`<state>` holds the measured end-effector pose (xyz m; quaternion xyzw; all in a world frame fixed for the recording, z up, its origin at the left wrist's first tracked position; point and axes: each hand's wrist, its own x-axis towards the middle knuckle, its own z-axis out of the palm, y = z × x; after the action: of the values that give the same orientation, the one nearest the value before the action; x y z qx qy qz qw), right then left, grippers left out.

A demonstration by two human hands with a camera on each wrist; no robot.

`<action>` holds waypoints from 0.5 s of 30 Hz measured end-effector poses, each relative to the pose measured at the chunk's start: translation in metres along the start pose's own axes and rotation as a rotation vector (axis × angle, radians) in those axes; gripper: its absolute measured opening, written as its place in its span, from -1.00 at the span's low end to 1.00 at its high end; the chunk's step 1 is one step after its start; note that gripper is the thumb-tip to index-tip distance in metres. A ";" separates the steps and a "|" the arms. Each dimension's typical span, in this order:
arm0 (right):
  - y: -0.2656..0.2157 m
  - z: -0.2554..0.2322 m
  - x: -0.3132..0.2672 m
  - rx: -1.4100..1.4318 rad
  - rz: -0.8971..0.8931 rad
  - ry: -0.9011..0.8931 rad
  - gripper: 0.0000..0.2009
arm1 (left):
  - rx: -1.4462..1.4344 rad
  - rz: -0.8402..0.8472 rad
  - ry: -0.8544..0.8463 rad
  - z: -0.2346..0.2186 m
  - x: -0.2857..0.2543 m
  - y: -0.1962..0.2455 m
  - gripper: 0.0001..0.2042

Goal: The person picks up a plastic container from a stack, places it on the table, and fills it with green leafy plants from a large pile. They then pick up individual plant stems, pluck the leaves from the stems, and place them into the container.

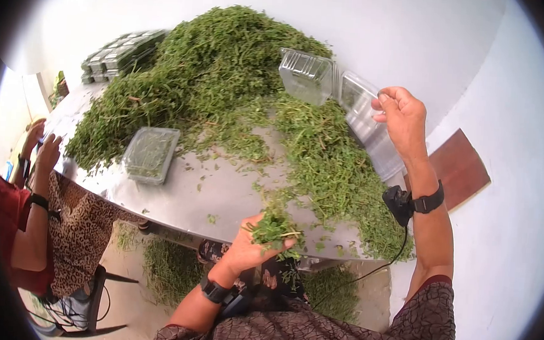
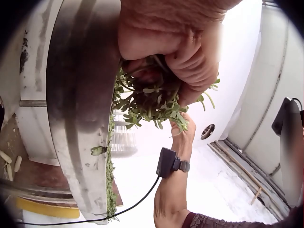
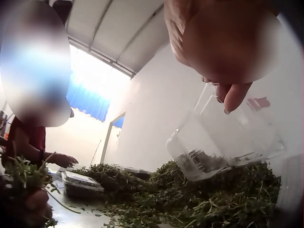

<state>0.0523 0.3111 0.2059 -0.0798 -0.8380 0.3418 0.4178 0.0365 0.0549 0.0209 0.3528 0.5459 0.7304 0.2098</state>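
My left hand point(image 1: 246, 248) grips a bunch of leafy green sprigs point(image 1: 275, 227) just over the table's near edge. Stems and leaves poke out between its fingers in the left wrist view. To the right, my raised right hand point(image 1: 403, 119) pinches the edge of a clear plastic clamshell box point(image 1: 307, 77) with thumb and fingers. The box hangs with both halves spread wide over the greens, and its ribbed walls show in the right wrist view. Beneath it lies a long heap of loose greens point(image 1: 329, 155).
A big mound of greens point(image 1: 229, 55) covers the back of the metal table point(image 1: 202, 194). A closed, filled box point(image 1: 151, 153) sits at front left; stacked filled boxes point(image 1: 120, 55) stand behind. Clear boxes point(image 1: 379, 145) lie at right. Another person's hands point(image 1: 48, 150) are at far left.
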 end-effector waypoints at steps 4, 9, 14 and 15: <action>-0.018 0.026 -0.004 0.087 0.086 -0.185 -0.78 | -0.128 0.050 -0.020 0.003 0.002 -0.010 -0.76; -0.035 0.061 -0.002 0.126 0.073 -0.326 -0.76 | -0.264 0.092 -0.094 0.003 0.004 -0.015 -0.78; -0.051 0.096 0.008 0.118 0.031 -0.386 -0.74 | -0.239 0.078 -0.146 0.001 0.004 -0.016 -0.77; -0.057 0.105 0.009 0.118 0.032 -0.385 -0.74 | -0.204 0.078 -0.165 -0.001 0.004 -0.016 -0.77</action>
<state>-0.0242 0.2187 0.2048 -0.0015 -0.8795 0.4060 0.2481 0.0320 0.0623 0.0067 0.4093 0.4355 0.7583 0.2603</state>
